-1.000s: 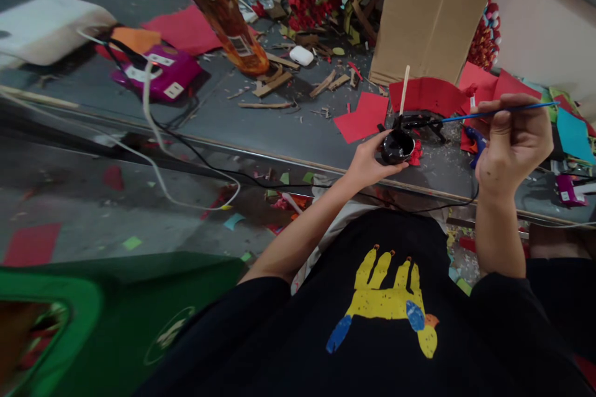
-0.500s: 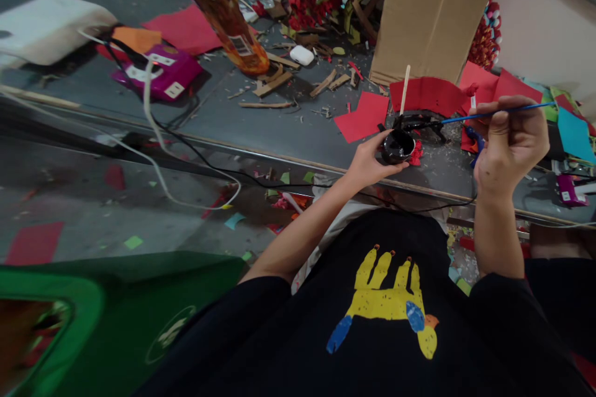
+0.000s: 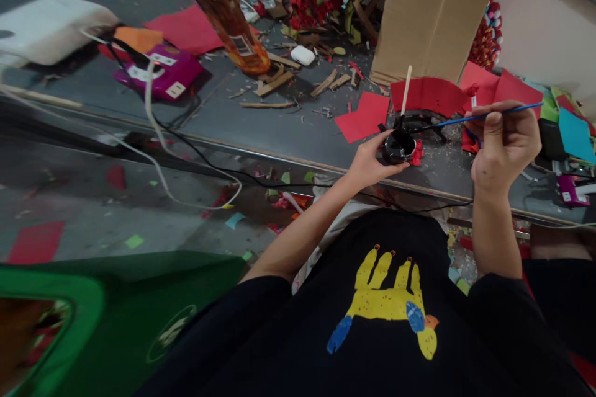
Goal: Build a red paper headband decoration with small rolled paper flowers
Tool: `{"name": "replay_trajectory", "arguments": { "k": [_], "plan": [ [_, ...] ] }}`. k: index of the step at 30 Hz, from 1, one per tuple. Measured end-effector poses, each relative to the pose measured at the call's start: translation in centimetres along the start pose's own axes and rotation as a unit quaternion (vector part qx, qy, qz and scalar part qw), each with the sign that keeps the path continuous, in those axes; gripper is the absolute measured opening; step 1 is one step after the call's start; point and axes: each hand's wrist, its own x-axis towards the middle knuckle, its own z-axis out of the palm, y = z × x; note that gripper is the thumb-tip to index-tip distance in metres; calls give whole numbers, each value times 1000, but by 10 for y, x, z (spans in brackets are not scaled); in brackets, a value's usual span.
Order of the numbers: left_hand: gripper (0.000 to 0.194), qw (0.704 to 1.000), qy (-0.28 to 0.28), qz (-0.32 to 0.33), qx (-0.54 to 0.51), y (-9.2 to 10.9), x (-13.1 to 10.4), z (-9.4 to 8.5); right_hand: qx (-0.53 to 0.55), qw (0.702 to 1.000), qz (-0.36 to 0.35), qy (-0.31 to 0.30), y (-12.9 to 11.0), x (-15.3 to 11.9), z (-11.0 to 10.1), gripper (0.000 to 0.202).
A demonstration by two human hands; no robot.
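Note:
My left hand (image 3: 372,160) is wrapped round a small cup (image 3: 398,149) that is black inside and out, with a pale rim. A pale wooden stick (image 3: 406,90) stands up from its far side. In my right hand (image 3: 505,139), pinched between thumb and fingers, is a thin paintbrush (image 3: 468,118) with a blue handle. Its dark tip slants down to the cup's mouth; I cannot tell whether it touches the inside. Behind the cup lies a black-coated piece (image 3: 437,129), partly hidden by the brush. Small red bits (image 3: 416,154) show beside the cup.
Red paper (image 3: 365,116) and wood scraps (image 3: 274,84) litter the table. A cardboard sheet (image 3: 437,12) stands behind. To the left are a bottle of amber liquid (image 3: 239,43), a purple power strip (image 3: 162,74) and loose cables. A green bin (image 3: 186,285) stands at lower left.
My right hand has moved slightly left, bringing the brush tip closer to the cup's mouth. The left hand and cup have stayed in place.

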Motion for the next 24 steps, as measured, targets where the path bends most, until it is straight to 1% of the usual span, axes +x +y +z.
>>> {"name": "replay_trajectory", "arguments": {
  "k": [5, 8, 11, 13, 16, 19, 24],
  "plan": [
    [70, 1000, -2, 6, -7, 0, 0, 0, -27, 999, -41, 11, 6, 0, -1, 22],
    [70, 1000, -4, 7, -5, -1, 0, 0, -14, 999, -36, 1, 7, -1, -2, 20],
    [71, 1000, -3, 7, -2, 0, 0, 0, -20, 999, -30, 15, 5, 0, -1, 17],
    [70, 1000, 0, 5, 0, 0, 0, 0, -21, 998, -45, 30, 1, 0, 1, 11],
    [69, 1000, -1, 3, -1, 1, 1, 0, 9, 997, -68, 38, -4, -1, 5, 5],
    [69, 1000, -4, 0, -2, 1, 1, 0, 23, 997, -73, 30, -9, -3, 9, 4],
    [70, 1000, -5, -6, -11, 1, 0, 0, -24, 997, -67, 4, -15, -6, 11, 7]
  ]
}}
